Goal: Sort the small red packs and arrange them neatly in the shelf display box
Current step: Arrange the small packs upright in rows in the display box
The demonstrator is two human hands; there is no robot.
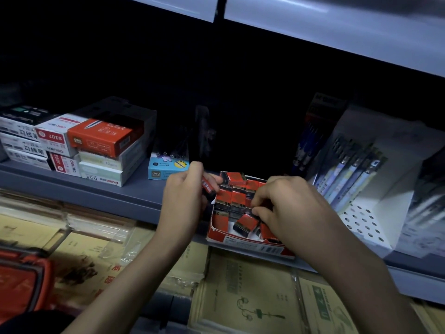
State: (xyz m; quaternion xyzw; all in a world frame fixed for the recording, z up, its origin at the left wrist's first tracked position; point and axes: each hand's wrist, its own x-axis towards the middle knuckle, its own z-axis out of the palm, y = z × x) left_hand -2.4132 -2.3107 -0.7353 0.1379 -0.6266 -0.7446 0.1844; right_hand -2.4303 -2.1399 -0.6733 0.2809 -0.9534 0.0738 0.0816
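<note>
At the shelf (pixel 134 196) edge two hands work. The left hand (pixel 185 198) grips one red pack (pixel 208 186), held just left of the single box (pixel 243 243). The right hand (pixel 291 210) curls over the packs (pixel 237 178) inside the box, and whether it pinches one is unclear. Roughly ten packs show, some tilted, with more hidden under the right hand.

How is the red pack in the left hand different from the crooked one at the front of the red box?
The held pack is outside the display box, gripped by the left hand; the crooked pack lies inside it. The held pack is partly hidden by that hand; the crooked pack shows its red top. Both are small, red with black.
</note>
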